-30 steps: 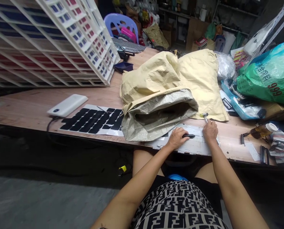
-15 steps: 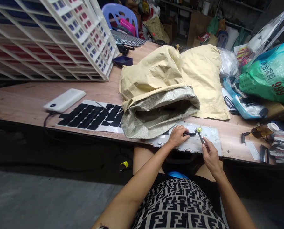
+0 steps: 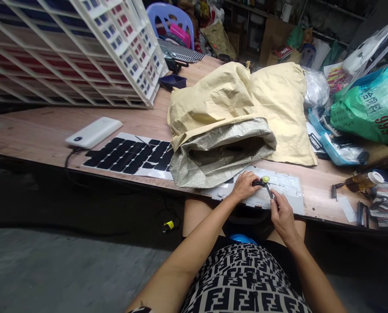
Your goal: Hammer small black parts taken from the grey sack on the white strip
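My left hand (image 3: 245, 186) rests low over a grey-white board (image 3: 286, 191) at the table's front edge. Its fingers are closed on a small black part (image 3: 257, 184), whose exact kind I cannot make out. In my right hand (image 3: 282, 213) is a small hammer (image 3: 269, 189) with a metal shaft and a round yellow-green head. The head is at the right end of the black part; whether they touch is unclear. Just behind my hands, a large yellow sack (image 3: 210, 95) lies with its silvery-grey mouth gaping towards me.
To the left lie a sheet of black pads (image 3: 128, 155) and a white power bank (image 3: 94, 132) with a cable. A white plastic crate (image 3: 151, 82) stands behind them. On the right are a brown bottle (image 3: 356, 183), black parts (image 3: 363, 214) and a green bag (image 3: 369, 104).
The hammer head has moved left and slightly down, from beyond the black part's tip to over its end. My right hand moved left with it. The camera view has shifted slightly.
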{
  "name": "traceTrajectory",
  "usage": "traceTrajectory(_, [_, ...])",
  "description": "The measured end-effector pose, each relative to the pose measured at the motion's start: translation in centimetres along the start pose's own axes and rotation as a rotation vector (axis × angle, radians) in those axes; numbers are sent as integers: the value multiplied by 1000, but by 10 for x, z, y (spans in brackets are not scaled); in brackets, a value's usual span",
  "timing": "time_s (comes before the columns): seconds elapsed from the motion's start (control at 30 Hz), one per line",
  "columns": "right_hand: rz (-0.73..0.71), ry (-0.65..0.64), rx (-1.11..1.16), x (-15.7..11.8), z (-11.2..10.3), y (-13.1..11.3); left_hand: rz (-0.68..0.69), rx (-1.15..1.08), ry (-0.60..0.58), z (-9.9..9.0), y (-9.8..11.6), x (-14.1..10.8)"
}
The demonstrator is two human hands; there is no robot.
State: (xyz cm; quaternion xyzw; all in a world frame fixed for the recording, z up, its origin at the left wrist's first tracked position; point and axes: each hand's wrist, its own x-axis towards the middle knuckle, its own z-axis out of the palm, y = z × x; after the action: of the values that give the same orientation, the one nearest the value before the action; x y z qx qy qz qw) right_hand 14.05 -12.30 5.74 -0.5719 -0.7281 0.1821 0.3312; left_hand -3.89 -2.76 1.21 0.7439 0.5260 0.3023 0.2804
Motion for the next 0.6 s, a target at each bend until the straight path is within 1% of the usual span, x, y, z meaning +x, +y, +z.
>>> traceTrajectory(0.07, [-5,-23,-8,0,2,0,-5,0,3,0,0,0])
traceTrajectory(0.13, [-2,-14,-24,5,3,5,-1,0,6,1,0,1])
traceTrajectory(0.2, [-4,22,-58,17,0,13,12,0,14,2,-1,1])
traceTrajectory(0.27, [5,78,-128,37,-2,26,19,3,26,2,-1,1])
traceTrajectory(0.3, [25,115,-185,50,-3,33,21,3,31,3,-2,1])
traceTrajectory(0.37, [111,163,-319,76,-2,49,19,5,35,3,-1,1])
traceTrajectory(0.47, [231,168,-512,106,4,68,15,13,25,4,-1,1])
traceTrajectory(0.53, [259,159,-615,115,10,74,12,19,18,5,-2,2])
traceTrajectory(0.6, [240,161,-711,116,16,75,12,20,15,4,-2,4])
